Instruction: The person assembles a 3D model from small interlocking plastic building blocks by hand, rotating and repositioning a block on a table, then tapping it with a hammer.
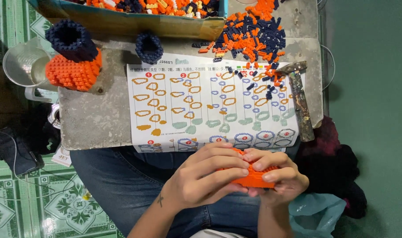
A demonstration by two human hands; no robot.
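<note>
Both hands work low over the lap, just below the table edge. Left hand [205,176] wraps over the top of an orange brick piece [252,180], fingers curled shut across it. Right hand [280,178] cups the same piece from the far side, fingers closed round its edge, fingertips meeting those of the left hand. Most of the piece is hidden under the fingers; only an orange strip shows between them.

Judgement on the step: this looks like pressing small bricks together. Best done with the piece braced in one hand, thumb pressure squarely down on the row being seated, and a check against the instruction sheet [210,105] before moving on.

The piece sits between the two palms, touching both, above the jeans [121,180], well apart from the table's stock.

On the table [91,119]: the sheet in the middle, a loose heap of orange and dark blue bricks [254,35] at its far corner, a hammer [300,101] beside the sheet, a finished orange and blue model [73,57] at the other end, a small blue ring [149,47] near it.
</note>
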